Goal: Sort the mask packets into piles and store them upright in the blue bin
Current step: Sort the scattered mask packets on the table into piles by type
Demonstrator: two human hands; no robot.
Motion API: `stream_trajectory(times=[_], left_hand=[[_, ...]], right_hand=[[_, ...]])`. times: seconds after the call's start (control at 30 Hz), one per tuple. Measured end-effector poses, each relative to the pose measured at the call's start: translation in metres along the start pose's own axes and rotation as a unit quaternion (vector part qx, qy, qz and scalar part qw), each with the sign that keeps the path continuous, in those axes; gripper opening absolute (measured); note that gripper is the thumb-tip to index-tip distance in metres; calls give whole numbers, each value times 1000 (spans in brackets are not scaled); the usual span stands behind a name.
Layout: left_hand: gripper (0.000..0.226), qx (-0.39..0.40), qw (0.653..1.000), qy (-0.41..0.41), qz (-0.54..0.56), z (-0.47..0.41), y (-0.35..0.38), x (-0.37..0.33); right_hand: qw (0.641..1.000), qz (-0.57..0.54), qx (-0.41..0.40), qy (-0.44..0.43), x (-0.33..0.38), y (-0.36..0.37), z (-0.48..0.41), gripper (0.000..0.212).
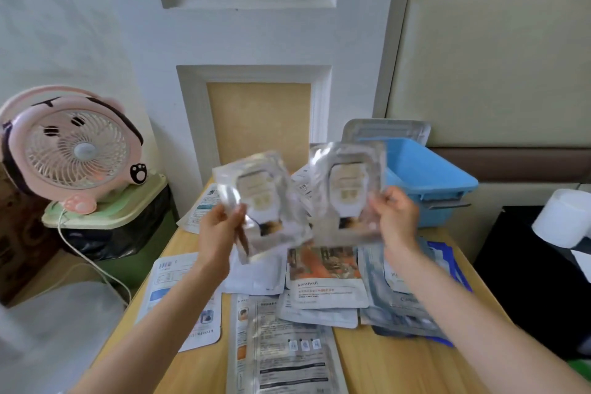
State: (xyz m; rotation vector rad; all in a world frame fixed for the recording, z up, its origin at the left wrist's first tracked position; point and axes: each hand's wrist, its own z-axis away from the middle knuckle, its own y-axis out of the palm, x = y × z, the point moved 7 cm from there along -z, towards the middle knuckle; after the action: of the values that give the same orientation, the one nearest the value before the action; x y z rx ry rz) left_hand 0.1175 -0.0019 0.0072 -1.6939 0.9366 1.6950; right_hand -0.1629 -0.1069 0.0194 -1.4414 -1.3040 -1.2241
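My left hand [220, 227] grips a silver mask packet [262, 198] by its lower left edge, held up above the table. A matching silver mask packet [347, 192] is raised in my right hand [395, 217], pinched at its right edge. Both packets face me, side by side, slightly blurred. Behind the right packet sits the blue bin [428, 179] at the table's far right, with a silver packet [383, 129] standing upright at its back. Several more mask packets [326, 285] lie spread flat on the wooden table [383, 361] under my hands.
A pink fan [73, 153] stands on a green-lidded bin at the left, its white cord trailing down. A white roll [566, 217] rests on a black surface at the right. A panelled wall rises behind the table.
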Motion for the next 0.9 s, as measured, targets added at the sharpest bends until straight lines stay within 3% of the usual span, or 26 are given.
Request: stream_trajectory(times=[0.13, 0.2, 0.3, 0.43, 0.47, 0.6, 0.67, 0.8, 0.83, 0.9], left_hand=[[13, -21, 1000, 15, -8, -7, -18, -7], [11, -24, 1000, 17, 1, -7, -22, -6], [14, -16, 999, 20, 22, -6, -25, -6], [9, 4, 1000, 26, 16, -4, -25, -8], [6, 5, 1000, 23, 13, -3, -24, -8], [9, -29, 999, 1, 22, -5, -30, -1], [13, -56, 998, -13, 33, -7, -35, 4], [22, -41, 998, -37, 33, -7, -36, 9], [24, -28, 998, -44, 34, -7, -35, 11], [31, -7, 997, -54, 46, -9, -33, 13]], right_hand=[[996, -8, 42, -75, 30, -16, -26, 23], [981, 54, 84, -167, 47, -11, -30, 26], [908, 217, 88, -348, 76, 0, -26, 17], [793, 324, 73, -511, 111, 8, -13, 19], [789, 324, 95, -514, 113, 8, -12, 18], [824, 289, 175, -455, 115, 5, -11, 23], [806, 317, 214, -451, 108, 11, -8, 23], [731, 413, 333, -429, 97, 26, 3, 22], [697, 462, 369, -405, 90, 30, 7, 22], [595, 593, 444, -312, 58, 33, 14, 14]])
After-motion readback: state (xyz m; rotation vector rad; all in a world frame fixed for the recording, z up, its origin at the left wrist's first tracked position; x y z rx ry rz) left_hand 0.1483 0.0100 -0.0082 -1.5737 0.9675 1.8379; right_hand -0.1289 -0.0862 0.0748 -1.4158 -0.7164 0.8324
